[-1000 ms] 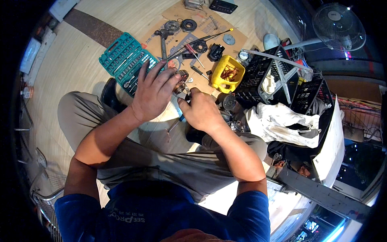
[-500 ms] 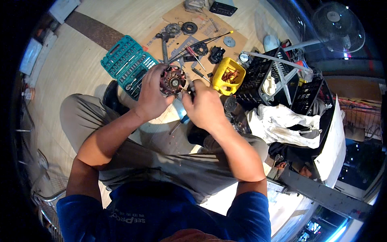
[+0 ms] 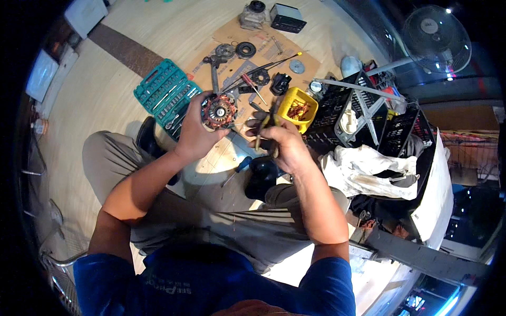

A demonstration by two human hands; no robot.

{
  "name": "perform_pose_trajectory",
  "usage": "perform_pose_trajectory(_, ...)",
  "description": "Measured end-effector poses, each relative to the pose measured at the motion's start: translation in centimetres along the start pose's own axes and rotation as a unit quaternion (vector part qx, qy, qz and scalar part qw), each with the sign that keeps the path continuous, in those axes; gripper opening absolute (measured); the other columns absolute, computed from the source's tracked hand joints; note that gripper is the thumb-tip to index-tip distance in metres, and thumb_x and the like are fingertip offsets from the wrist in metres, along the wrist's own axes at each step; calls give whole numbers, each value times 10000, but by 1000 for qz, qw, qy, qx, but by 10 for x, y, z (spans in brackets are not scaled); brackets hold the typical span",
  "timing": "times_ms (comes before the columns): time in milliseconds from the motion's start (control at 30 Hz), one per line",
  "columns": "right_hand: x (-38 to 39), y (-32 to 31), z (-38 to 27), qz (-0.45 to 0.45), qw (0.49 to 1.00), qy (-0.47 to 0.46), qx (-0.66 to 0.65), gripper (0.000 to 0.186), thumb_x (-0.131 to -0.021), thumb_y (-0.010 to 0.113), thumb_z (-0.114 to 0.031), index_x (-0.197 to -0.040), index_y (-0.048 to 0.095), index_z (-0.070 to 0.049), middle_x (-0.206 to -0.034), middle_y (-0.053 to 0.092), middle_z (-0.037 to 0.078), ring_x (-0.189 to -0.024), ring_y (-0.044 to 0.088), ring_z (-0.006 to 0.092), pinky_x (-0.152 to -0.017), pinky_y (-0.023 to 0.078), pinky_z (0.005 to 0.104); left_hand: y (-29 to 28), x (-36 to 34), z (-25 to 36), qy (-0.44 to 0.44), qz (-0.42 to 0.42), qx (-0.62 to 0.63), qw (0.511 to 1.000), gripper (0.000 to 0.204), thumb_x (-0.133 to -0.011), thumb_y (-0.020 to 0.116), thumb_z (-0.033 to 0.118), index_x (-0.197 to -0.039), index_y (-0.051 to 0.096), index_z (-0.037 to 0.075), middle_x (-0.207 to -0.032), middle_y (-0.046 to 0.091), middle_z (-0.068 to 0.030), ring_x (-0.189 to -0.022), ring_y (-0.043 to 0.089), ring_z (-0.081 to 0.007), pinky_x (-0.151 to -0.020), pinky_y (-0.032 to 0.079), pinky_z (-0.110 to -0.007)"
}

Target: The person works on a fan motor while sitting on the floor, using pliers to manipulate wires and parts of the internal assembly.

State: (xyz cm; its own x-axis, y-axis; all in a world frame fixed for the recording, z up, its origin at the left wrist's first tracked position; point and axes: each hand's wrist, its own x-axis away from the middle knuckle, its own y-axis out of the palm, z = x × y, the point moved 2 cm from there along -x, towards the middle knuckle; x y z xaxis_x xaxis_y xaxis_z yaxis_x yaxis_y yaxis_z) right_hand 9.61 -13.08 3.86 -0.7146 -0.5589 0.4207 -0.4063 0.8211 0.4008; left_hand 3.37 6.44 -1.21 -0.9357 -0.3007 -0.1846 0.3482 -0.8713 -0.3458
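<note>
My left hand (image 3: 193, 131) is wrapped round the side of a round copper-wound motor part (image 3: 220, 111), with slots and a round centre facing up. Just to its right, my right hand (image 3: 291, 144) grips a pair of pliers (image 3: 258, 141), their handles spread between my fingers. A thin strand shows between the pliers and the windings; whether the jaws hold it I cannot tell. Beyond my right hand stands a cut-open yellow jug (image 3: 314, 109) with copper wire scraps (image 3: 298, 110) in it.
A green socket set case (image 3: 141, 95) lies open on the left. On the cardboard (image 3: 308, 52) are a hammer (image 3: 214, 76), a red-handled screwdriver (image 3: 254, 87) and round metal parts. Black crates (image 3: 337, 100), a white cloth (image 3: 363, 166) and a fan (image 3: 437, 39) stand right.
My right hand has drawn away to the right from the windings, and its fingers have spread with the pliers. The motor part has shifted slightly left and down in my left hand.
</note>
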Motion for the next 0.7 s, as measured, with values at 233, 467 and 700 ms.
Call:
perform_pose_trajectory(233, 13, 0, -15, -126, 988, -21, -83, 472, -839, 487, -5, -1308, 444, 24, -1007, 634, 187, -903, 635, 277, -817, 552, 410, 3, 2, -6, -7, 1, 13, 1000, 868, -595, 833, 83, -1324, 370, 1, -1270, 466, -185, -1173, 510, -310, -999, 418, -371)
perform_pose_trajectory(467, 12, 7, -12, -106, 993, -28, -31, 236, -911, 489, -72, -1120, 535, 28, -871, 635, 142, -709, 622, 221, -611, 534, 345, -2, 3, 0, 13, 1, 3, 1000, 883, -594, 837, 88, -1331, 358, 1, -1267, 462, -192, -1185, 498, -327, -1005, 412, -384)
perform_pose_trajectory(700, 11, 14, -10, -89, 996, -21, -2, 166, -912, 505, -93, -951, 585, 47, -780, 624, 126, -608, 581, 193, -513, 461, 305, -5, 3, 3, 49, 6, 7, 999, 865, -597, 838, 89, -1317, 367, 1, -1252, 467, -192, -1170, 507, -329, -993, 418, -384)
